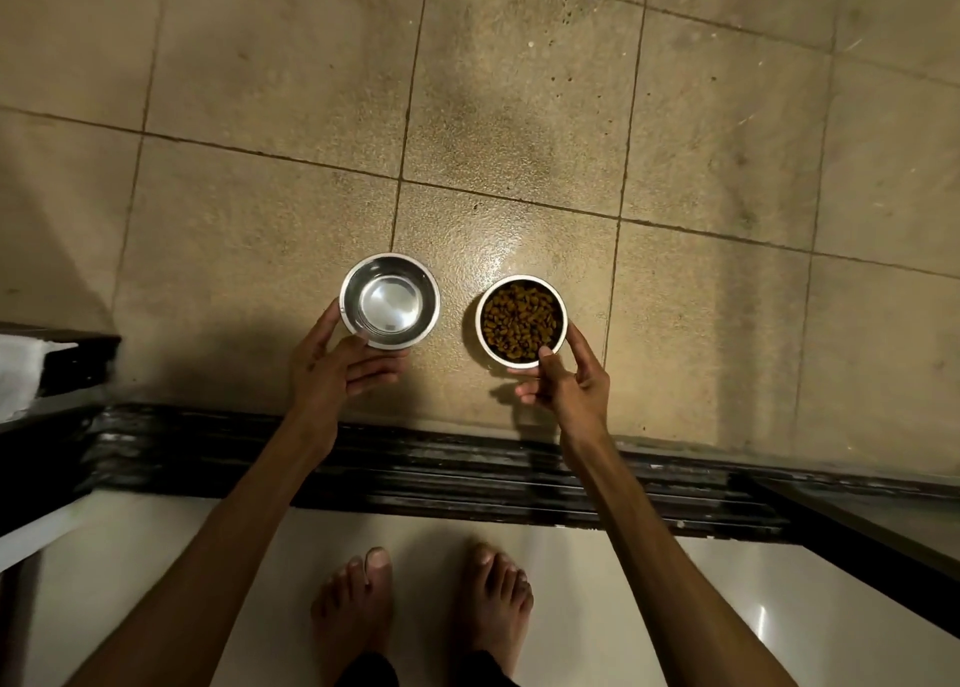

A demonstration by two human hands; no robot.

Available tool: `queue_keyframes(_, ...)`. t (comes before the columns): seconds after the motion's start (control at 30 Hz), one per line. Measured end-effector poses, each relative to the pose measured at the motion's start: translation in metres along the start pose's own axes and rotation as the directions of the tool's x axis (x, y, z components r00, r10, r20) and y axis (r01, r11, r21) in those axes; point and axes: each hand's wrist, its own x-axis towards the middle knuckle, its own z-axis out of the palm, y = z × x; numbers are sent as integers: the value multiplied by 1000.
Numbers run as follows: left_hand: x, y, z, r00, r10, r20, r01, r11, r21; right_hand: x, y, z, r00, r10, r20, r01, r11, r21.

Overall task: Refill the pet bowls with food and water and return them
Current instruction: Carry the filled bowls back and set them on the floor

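Two bare feet (421, 608) are standing at the bottom centre of the frame on a pale glossy floor (675, 608). Just above them a dark ribbed door track (467, 473) is running across the frame from left to right, and both forearms are reaching over it.

Beyond the track, on the tan tiled floor (519, 114), the left hand (332, 369) is gripping the near rim of the steel bowl (389, 301), left of centre: the thumb is lying on the near rim, one finger is curling round the bowl's left side, and the other fingers are stretching out under its near edge. The bowl's inside is shining; whether it is holding water cannot be told.

Right of centre, the right hand (566, 379) is pinching the near rim of the food bowl (522, 320), thumb on the rim, forefinger running up its right side, the remaining fingers curling below. This bowl is filled with brown kibble (519, 317). The two bowls are sitting side by side, apart, near a tile joint.

At the left edge something white (21, 369) is lying on a dark ledge (78, 353).
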Motion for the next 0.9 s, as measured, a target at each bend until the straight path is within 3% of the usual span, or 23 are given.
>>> queue_keyframes(0.63, 29, -27, -5, 997, 16, 71, -19, 999, 35, 16, 29, -3, 999, 13, 34, -15, 998, 53)
queue_keyframes(0.9, 27, -27, -2, 998, -56, 41, 54, 997, 54, 14, 25, -2, 998, 57, 15, -58, 998, 32)
